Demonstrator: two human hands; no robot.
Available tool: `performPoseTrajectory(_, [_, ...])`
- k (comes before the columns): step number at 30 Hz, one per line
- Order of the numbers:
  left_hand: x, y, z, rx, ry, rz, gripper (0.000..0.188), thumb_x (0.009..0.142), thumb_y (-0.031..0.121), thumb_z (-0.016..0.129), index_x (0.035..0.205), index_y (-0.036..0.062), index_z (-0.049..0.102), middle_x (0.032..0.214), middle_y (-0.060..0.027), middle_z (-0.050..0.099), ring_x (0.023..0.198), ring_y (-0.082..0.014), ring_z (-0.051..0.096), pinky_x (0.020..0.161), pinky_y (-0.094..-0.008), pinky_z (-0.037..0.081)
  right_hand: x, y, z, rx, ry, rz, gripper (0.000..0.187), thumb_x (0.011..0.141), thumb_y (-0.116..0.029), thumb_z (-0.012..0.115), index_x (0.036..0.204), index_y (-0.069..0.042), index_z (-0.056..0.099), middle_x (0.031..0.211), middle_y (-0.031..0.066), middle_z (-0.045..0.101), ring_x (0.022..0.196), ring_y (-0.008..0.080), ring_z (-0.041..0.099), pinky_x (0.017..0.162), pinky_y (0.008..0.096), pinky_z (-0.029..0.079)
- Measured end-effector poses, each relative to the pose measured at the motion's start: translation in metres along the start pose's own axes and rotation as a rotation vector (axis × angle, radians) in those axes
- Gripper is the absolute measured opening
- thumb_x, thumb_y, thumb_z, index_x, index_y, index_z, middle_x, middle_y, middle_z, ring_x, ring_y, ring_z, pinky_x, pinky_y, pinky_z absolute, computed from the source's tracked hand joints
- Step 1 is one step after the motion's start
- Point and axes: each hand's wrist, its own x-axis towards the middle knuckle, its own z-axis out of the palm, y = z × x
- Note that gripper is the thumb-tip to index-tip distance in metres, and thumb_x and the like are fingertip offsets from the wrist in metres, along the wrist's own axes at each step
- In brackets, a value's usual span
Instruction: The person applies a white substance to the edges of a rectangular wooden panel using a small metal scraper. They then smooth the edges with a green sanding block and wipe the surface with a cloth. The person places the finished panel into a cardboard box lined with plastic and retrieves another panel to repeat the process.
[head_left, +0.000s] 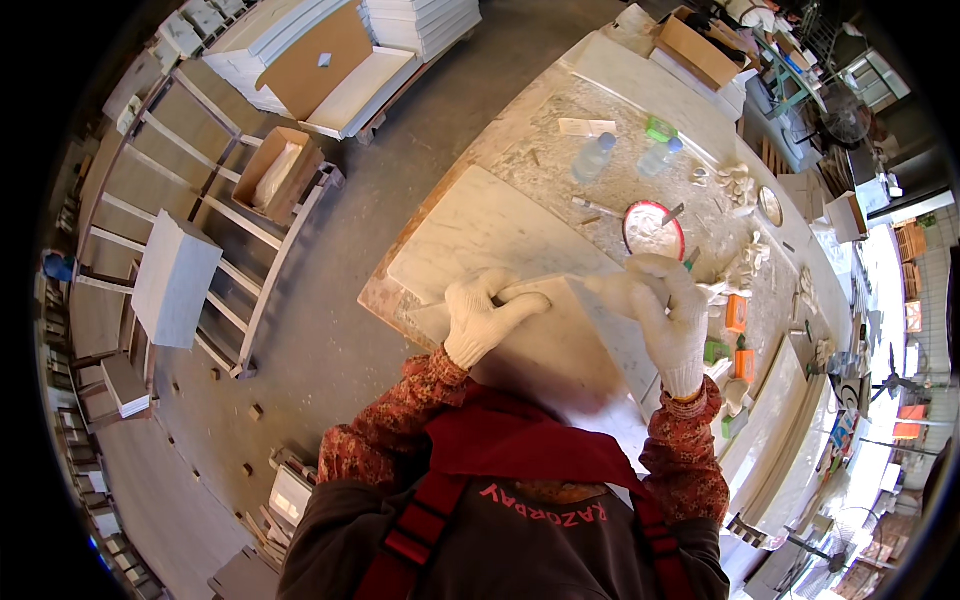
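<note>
My left hand, in a white knit glove, grips the upper edge of a pale marble slab tilted up in front of me. Its thumb lies along that edge. My right hand, gloved the same way, is by the slab's right corner with its fingers bent together. A small green piece shows beside its fingers; whether the hand holds it is unclear. A larger veined marble slab lies flat on the worktable behind. Just beyond my right hand stands a red-rimmed tub of white paste with a blade tool across it.
Two clear bottles, a roll of tape, orange boxes and crumpled white gloves are on the dusty table. At left stands a slatted rack carrying a white block and an open carton.
</note>
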Motion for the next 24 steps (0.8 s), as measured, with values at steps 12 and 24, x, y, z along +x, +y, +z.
performPoseTrajectory(12, [0.0018, -0.0006, -0.0002, -0.020, -0.023, -0.013, 0.040, 0.066, 0.033, 0.085, 0.059, 0.0036, 0.059, 0.056, -0.0091, 0.052, 0.050, -0.0216, 0.050, 0.052, -0.0345, 0.041, 0.0039, 0.0003, -0.0009, -0.039, -0.028, -0.015, 0.021, 0.087, -0.009, 0.066, 0.106, 0.001, 0.068, 0.098, 0.0156, 0.071, 0.091, 0.0256, 0.069, 0.083, 0.0342, 0.052])
performPoseTrajectory(24, [0.0010, -0.0028, -0.0007, 0.024, -0.062, -0.047, 0.033, 0.064, 0.030, 0.082, 0.070, 0.0013, 0.068, 0.060, -0.0100, 0.058, 0.058, -0.0236, 0.057, 0.057, -0.0338, 0.045, 0.0055, 0.0024, -0.0009, -0.032, -0.016, -0.009, 0.021, 0.085, -0.008, 0.067, 0.105, 0.000, 0.069, 0.099, 0.0155, 0.071, 0.092, 0.0268, 0.069, 0.084, 0.0347, 0.052])
